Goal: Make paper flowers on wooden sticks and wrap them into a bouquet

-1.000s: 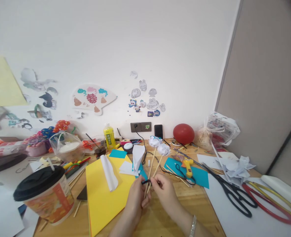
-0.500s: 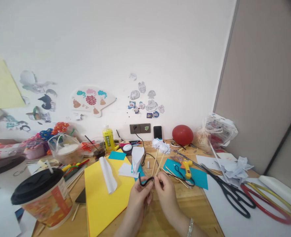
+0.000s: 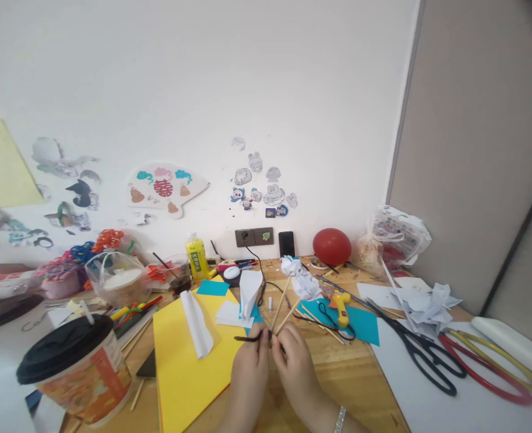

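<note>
My left hand (image 3: 250, 361) is closed around the crossing of two thin wooden sticks (image 3: 287, 316) and a black strip (image 3: 246, 338) that looks like a pipe cleaner. One end of the strip sticks out to the left. My right hand (image 3: 293, 355) pinches close beside it, fingertips at the same crossing, where a bit of the black strip shows. The sticks fan out upward, with crumpled white paper (image 3: 306, 284) at their far ends. What lies under the fingers is hidden.
Yellow sheets (image 3: 189, 385) with a folded white paper (image 3: 196, 325) lie left. A yellow glue gun (image 3: 341, 308) rests on blue paper (image 3: 367, 328) to the right, near black scissors (image 3: 421, 346). A lidded paper cup (image 3: 76, 373) stands front left; a red balloon (image 3: 332, 246) sits by the wall.
Both hands have drawn together and turned inward at the crossing. The strip's free end has swung from curling upward to pointing left. The paper-topped sticks have tilted slightly to the right.
</note>
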